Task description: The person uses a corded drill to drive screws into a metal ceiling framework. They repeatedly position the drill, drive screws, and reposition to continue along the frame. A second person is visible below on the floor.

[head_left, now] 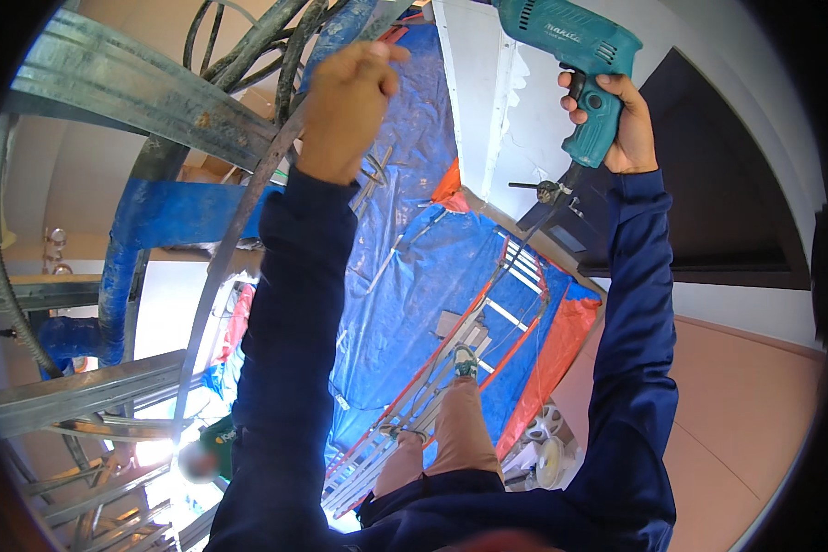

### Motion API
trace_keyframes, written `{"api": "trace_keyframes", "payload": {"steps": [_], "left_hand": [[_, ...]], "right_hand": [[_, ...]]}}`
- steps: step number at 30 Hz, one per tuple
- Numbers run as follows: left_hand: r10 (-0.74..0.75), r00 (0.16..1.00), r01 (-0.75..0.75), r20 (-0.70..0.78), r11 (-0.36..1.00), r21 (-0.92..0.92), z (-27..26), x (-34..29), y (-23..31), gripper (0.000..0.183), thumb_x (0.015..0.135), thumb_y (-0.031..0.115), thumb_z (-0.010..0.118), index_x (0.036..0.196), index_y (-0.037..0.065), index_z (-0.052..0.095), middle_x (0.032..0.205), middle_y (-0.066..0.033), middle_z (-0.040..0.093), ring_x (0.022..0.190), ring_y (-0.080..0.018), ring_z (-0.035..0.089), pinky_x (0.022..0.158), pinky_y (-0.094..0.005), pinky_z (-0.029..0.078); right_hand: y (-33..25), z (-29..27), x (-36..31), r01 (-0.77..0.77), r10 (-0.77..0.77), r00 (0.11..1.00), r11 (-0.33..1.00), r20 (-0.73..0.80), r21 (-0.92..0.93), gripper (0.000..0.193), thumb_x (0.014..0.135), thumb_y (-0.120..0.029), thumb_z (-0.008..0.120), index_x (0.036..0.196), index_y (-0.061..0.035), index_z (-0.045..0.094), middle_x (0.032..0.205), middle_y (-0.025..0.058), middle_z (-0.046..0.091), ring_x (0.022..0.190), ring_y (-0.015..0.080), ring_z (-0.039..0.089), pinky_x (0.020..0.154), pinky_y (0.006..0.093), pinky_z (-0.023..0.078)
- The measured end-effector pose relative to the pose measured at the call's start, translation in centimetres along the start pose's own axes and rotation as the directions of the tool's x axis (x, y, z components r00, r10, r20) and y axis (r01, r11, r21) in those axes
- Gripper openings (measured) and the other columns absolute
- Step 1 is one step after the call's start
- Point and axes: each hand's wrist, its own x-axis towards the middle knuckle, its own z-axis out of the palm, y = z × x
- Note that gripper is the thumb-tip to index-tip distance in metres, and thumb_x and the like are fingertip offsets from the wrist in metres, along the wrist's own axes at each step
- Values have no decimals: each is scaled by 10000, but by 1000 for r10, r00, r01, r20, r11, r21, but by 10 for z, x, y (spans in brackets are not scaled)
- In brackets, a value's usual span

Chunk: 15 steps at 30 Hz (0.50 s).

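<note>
My right hand (630, 133) is wrapped round the pistol grip of a teal power drill (575, 37), raised at the upper right. The drill's front end runs past the top of the picture. From below the grip hangs its dark cord, with a chuck key (546, 190) fastened to it. My left hand (348, 106) is lifted at upper centre, fingers curled closed, close to a grey metal strip (388, 17) and the pipes. Whatever sits between those fingers, if anything, is hidden.
I stand on a ladder (414, 396) with orange rails above a blue tarp (386, 304). Galvanized metal channels (147, 87), black cables (281, 37) and a blue-wrapped pipe (170, 216) crowd the left. A white wall (478, 83) rises ahead. A person (210, 455) is below at lower left.
</note>
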Motion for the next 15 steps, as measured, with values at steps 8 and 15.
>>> {"api": "trace_keyframes", "payload": {"steps": [8,15], "left_hand": [[533,840,-337,99,371,865,-2,108,-7,305,874,63,527,1110,-60,676,891,-327,667,866,-476,665,796,-538,523],[186,980,-190,77,731,656,-13,216,-35,275,928,113,531,1088,-38,697,809,-204,709,703,-347,694,630,-474,524]], "right_hand": [[22,4,-12,26,-22,997,998,-75,51,408,944,-203,556,1258,57,551,1032,156,674,783,192,637,645,270,548],[22,7,-16,59,-55,997,994,-48,88,420,951,-190,562,1293,52,530,1032,162,665,795,200,637,653,275,551]]}}
